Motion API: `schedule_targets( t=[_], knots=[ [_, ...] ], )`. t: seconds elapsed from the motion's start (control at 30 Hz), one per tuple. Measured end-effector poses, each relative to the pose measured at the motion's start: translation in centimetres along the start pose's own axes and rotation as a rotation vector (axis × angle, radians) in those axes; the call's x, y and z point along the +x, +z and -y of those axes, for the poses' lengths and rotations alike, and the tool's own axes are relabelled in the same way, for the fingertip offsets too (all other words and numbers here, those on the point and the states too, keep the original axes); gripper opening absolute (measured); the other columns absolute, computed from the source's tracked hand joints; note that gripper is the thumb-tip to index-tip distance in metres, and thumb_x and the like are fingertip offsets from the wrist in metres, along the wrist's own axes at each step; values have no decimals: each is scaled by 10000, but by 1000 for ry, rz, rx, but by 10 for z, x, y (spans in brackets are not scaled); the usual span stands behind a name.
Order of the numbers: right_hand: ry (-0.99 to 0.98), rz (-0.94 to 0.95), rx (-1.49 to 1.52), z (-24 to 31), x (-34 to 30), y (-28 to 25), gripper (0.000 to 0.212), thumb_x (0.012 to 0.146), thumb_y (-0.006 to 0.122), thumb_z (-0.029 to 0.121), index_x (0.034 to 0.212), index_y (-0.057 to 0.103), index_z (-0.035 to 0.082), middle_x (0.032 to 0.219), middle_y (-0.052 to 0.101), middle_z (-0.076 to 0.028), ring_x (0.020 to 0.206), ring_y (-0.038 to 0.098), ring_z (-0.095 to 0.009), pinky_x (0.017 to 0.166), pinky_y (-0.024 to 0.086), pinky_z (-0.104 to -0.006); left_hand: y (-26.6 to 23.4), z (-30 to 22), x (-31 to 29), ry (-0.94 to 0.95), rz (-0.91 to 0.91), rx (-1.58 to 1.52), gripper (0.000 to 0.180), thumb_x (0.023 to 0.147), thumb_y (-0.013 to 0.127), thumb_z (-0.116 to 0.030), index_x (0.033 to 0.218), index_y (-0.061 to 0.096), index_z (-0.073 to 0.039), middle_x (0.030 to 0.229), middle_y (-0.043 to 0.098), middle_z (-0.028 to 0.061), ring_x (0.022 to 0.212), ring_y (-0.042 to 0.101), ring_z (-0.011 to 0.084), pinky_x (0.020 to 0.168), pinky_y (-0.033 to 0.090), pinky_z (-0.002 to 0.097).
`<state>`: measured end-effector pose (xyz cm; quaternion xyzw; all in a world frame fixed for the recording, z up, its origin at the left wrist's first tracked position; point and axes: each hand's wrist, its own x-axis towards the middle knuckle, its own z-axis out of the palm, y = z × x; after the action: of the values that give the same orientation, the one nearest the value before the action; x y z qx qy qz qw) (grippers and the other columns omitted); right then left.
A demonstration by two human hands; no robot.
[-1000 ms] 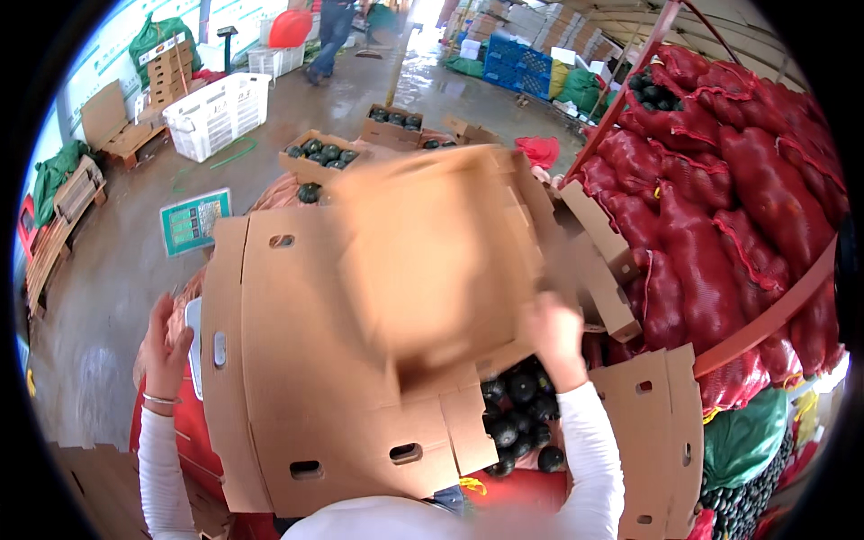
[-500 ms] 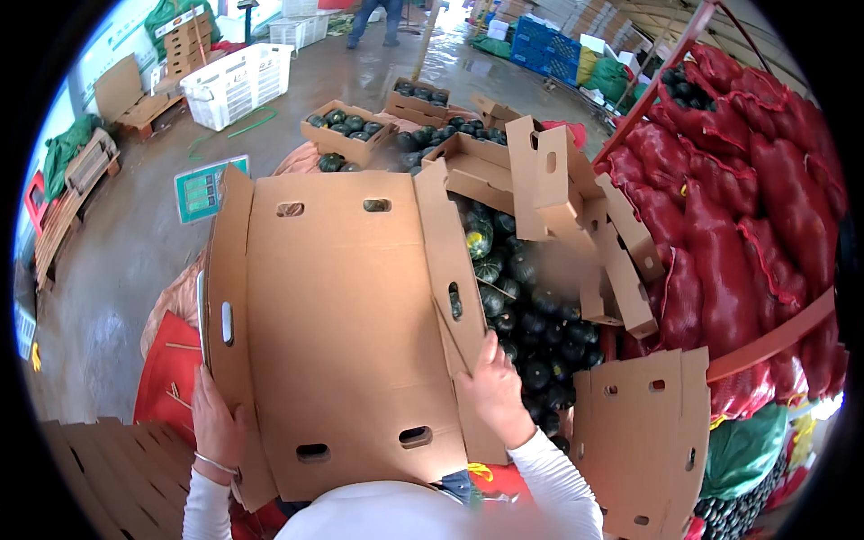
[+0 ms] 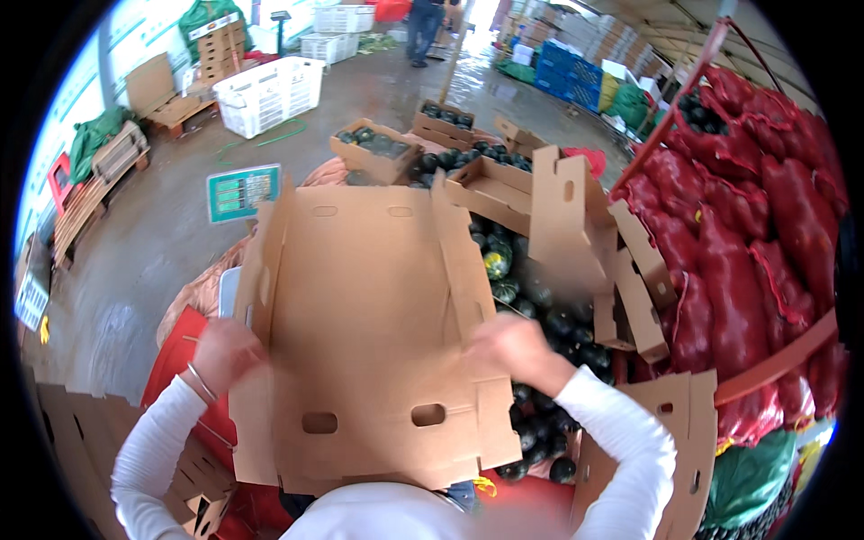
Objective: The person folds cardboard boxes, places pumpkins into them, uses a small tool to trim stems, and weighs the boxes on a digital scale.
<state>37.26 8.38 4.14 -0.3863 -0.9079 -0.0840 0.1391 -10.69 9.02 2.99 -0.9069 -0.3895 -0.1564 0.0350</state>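
A part-folded cardboard box (image 3: pixel 360 297) lies in front of me, its left and right sides raised and its near flap flat, with two hand holes. My left hand (image 3: pixel 231 354), a band on its wrist, is at the near end of the left side. My right hand (image 3: pixel 517 349) reaches over the near end of the right side. Motion smears the fingers of both hands, so their grip is unclear. Dark green squashes (image 3: pixel 531 315) are heaped to the right of the box.
Open cardboard boxes (image 3: pixel 571 207) stand on the heap. Flat cardboard (image 3: pixel 648 450) leans at the near right, with more cardboard (image 3: pixel 99 441) at the near left. Red mesh sacks (image 3: pixel 711 243) are piled right. A scale display (image 3: pixel 243 193) and a white crate (image 3: pixel 270 97) stand beyond, left.
Both hands have moved up and inward along the box's sides. The box's sides now lean inward more, and its near flap has spread flat. The view has shifted slightly.
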Motion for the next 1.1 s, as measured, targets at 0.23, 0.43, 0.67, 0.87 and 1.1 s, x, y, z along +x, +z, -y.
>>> schedule_targets(
  t=[0.23, 0.43, 0.67, 0.87, 1.1],
  knots=[
    [36, 53, 104, 45, -102, -29, 234, 654, 591, 35, 886, 614, 58, 715, 526, -62, 701, 555, -253, 615, 475, -361, 7, -75, -54, -499, -186, -801, 208, 712, 603, 18, 897, 645, -67, 848, 585, 47, 725, 552, 185, 625, 458, 291],
    [641, -182, 908, 94, -124, 29, 369, 875, 615, 98, 1235, 540, 72, 1199, 530, -160, 1061, 557, -262, 893, 468, -344, 0, -139, -65, -513, -208, -829, 218, 756, 692, -111, 972, 688, -80, 919, 544, 111, 876, 567, 267, 826, 464, 298],
    [383, -508, -43, 98, -36, 9, 422, 846, 621, 91, 1247, 521, 4, 1218, 529, -194, 1045, 549, -319, 852, 469, -393, 32, -122, -13, -552, -499, -276, 318, 763, 640, -84, 1070, 560, -80, 966, 534, 121, 967, 522, 212, 855, 455, 381],
    [60, 631, 449, 109, -14, 33, 323, 782, 639, 98, 1092, 599, 16, 1056, 599, -170, 990, 572, -318, 824, 460, -410, 74, -137, 3, -74, 525, -202, 253, 749, 682, -245, 895, 668, -38, 996, 622, 173, 878, 636, 375, 739, 535, 446],
    [583, 600, 1038, 19, -24, 45, 160, 841, 564, 115, 903, 644, -9, 841, 645, -128, 765, 618, -212, 631, 471, -334, 13, -105, 55, 408, 66, -720, 249, 864, 631, -257, 959, 617, -28, 842, 632, 115, 755, 592, 299, 767, 510, 354]
  ],
)
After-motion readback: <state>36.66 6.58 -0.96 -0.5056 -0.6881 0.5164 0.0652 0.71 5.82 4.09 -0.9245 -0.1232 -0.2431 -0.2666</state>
